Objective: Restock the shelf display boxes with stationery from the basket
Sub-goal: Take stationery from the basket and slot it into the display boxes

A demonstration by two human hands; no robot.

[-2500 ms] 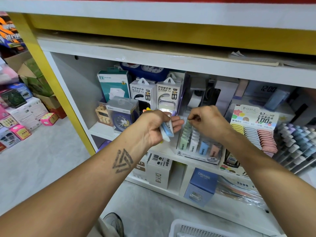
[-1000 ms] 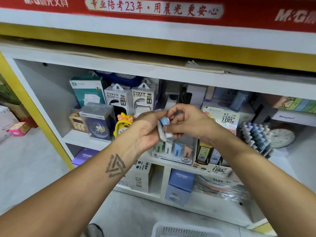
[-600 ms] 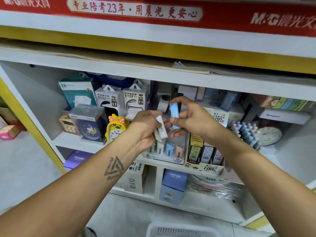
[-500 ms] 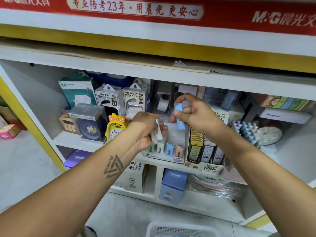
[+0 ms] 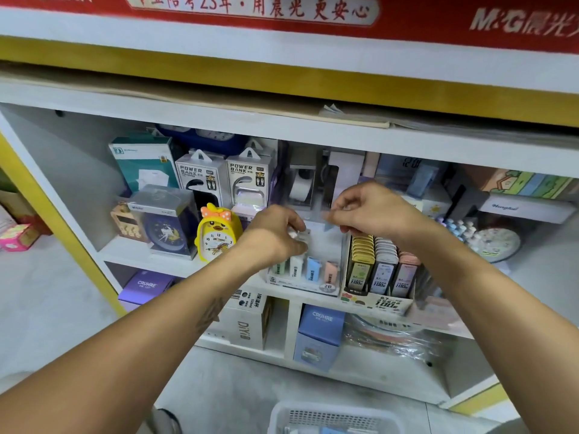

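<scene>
A clear display box (image 5: pixel 326 288) on the middle shelf holds rows of green, white, blue and pink erasers (image 5: pixel 311 269). My left hand (image 5: pixel 272 238) hovers just above the box's left side and grips a few white erasers (image 5: pixel 301 234). My right hand (image 5: pixel 371 211) is above the back of the box and pinches a pale blue eraser (image 5: pixel 328 226), which is blurred by motion. The white basket (image 5: pixel 282 416) stands on the floor at the bottom edge, with stationery partly showing inside.
To the right of the eraser box stands a box of pencil-lead cases (image 5: pixel 377 272). A yellow duck clock (image 5: pixel 217 234), a blue boxed clock (image 5: pixel 164 223) and power bank boxes (image 5: pixel 225 178) are to the left. A tape dispenser (image 5: pixel 300 183) stands behind.
My right hand took the blue eraser out of my left hand's bunch and lowered it toward the back of the display box. My left hand sank closer to the box.
</scene>
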